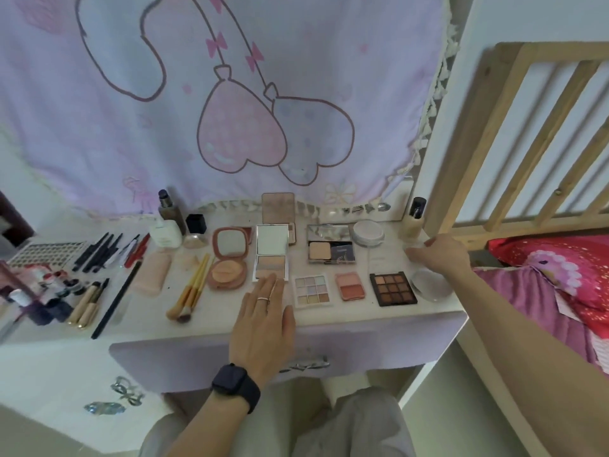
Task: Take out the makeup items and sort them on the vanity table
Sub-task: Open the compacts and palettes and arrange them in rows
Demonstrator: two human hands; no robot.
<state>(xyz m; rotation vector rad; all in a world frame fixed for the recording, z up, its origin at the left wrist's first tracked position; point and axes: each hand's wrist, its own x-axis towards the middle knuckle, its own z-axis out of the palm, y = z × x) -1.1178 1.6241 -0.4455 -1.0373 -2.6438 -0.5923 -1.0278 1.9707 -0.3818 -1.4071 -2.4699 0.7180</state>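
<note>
Makeup is laid out in rows on the white vanity table [346, 316]. My left hand [263, 321], with a ring and a black watch, lies flat with straight fingers. Its fingertips touch the front edge of an open white compact [271, 250]. My right hand [443, 255] is at the table's right edge, just below a pale foundation bottle [414, 219] with a black cap. Its fingers curve and the thumb is raised; whether it grips anything is unclear. Three small palettes, pastel [312, 289], blush [350, 285] and brown [392, 288], lie between my hands.
Brushes [191, 291], pencils [99, 252], a round peach compact [229, 258], bottles [169, 216] and a clear round lid [431, 285] fill the table. A wooden bed rail [514, 143] and a red pillow [566, 268] stand on the right. A patterned cloth [230, 94] hangs behind.
</note>
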